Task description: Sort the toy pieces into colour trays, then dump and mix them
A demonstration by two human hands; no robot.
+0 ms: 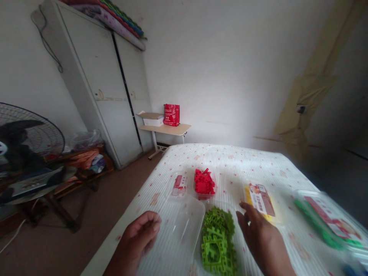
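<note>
A clear plastic lid (184, 226) lies tilted or flat to the left of an uncovered clear box of green interlocking toy pieces (214, 245). My left hand (140, 234) is closed at the lid's left side, thumb and fingers pinched on its edge. To the right of the green pieces hovers my right hand (260, 234), its thumb and fingers apart with nothing between them. Just beyond it sits a lidded clear box with yellow contents and a label (260, 199). Farther back stands an open clear box of red toy pieces (204, 182).
A labelled clear lid (179, 186) lies left of the red pieces. At the right edge is a closed box of darker green pieces (330, 222). Behind the cloth-covered table (230, 157) stands a small desk (172, 129) with a red bag (171, 115). A fan (28, 134) stands left.
</note>
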